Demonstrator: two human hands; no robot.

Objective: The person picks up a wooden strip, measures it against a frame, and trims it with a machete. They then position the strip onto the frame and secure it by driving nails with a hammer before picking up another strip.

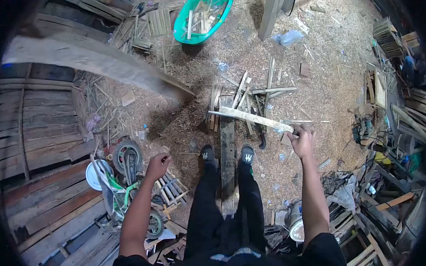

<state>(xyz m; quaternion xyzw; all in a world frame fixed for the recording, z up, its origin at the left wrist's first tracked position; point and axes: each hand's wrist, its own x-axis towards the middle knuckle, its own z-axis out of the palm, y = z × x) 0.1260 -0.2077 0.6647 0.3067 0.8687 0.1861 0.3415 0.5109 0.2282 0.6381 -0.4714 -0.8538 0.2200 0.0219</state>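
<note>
My right hand [302, 141] is closed on one end of a long, pale wood strip [255, 117], which slants up to the left across the top of a dark plank [228, 151]. My left hand [158, 165] is raised at the left with its fingers curled together; whatever may be between them is too small to make out. The plank lies on the ground between my feet. Around its far end lie several loose wood strips [271, 84], some crossing each other.
A green tub [205, 39] with wood scraps stands at the top. A wooden post [273, 9] is at the upper right, a thick beam [108, 66] at the upper left. A small green-and-white bike [125, 198] leans left. A white bucket [297, 229] stands lower right.
</note>
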